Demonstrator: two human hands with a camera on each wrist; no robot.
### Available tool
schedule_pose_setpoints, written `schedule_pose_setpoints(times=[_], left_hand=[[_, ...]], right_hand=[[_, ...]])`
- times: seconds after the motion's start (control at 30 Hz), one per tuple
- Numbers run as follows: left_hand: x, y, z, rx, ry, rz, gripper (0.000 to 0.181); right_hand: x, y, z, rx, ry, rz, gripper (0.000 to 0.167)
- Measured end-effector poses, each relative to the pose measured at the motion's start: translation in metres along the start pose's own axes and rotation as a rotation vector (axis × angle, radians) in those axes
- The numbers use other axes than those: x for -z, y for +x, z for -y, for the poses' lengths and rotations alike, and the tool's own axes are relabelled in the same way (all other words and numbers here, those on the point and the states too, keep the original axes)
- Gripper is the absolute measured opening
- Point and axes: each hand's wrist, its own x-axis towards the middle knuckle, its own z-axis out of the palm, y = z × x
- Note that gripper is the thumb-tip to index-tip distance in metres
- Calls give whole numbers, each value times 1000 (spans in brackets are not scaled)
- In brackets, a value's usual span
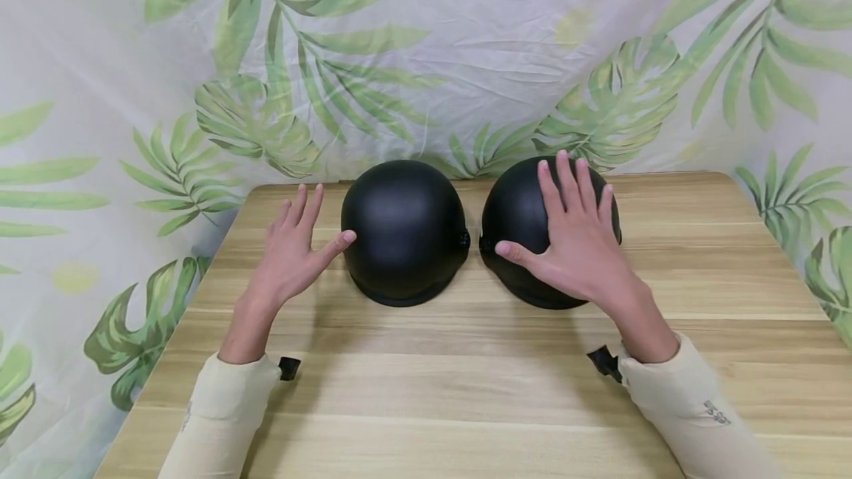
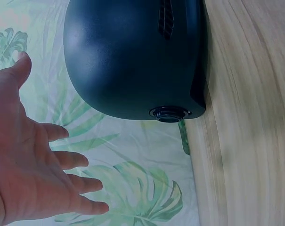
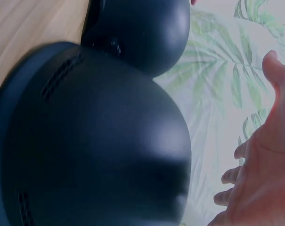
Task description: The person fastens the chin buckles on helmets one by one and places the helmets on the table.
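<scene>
Two black domed helmets sit side by side on the wooden table, the left helmet point(image 1: 404, 231) and the right helmet point(image 1: 512, 205). My left hand point(image 1: 289, 253) is held with fingers spread at the left helmet's left side; in the left wrist view a gap shows between that hand point(image 2: 36, 165) and the helmet point(image 2: 128, 56). Above the right helmet, my right hand point(image 1: 582, 242) has its fingers spread and covers part of it. The right wrist view shows that palm point(image 3: 264, 165) apart from the shell point(image 3: 100, 136). Neither hand holds anything.
The wood-grain table point(image 1: 426, 390) reaches from the helmets toward the body. Behind it and along its sides hangs a pale cloth point(image 1: 479, 58) with green leaf prints. A small black object sticks out at each sleeve cuff.
</scene>
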Motion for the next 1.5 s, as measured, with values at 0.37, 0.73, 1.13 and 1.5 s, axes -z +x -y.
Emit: schedule_pose_setpoints(times=[0.37, 0.73, 1.13, 1.5], left_hand=[[-2, 7, -1, -11, -74, -6, 94], [-2, 16, 5, -56, -142, -45, 90], [-14, 26, 12, -81, -351, -125, 77], [-20, 27, 17, -45, -387, -111, 76]], right_hand=[[-20, 16, 21, 20, 106, -19, 121], [-40, 31, 41, 25, 322, 3, 113], [-65, 51, 56, 27, 526, 74, 97], [-81, 59, 54, -11, 557, 67, 87]])
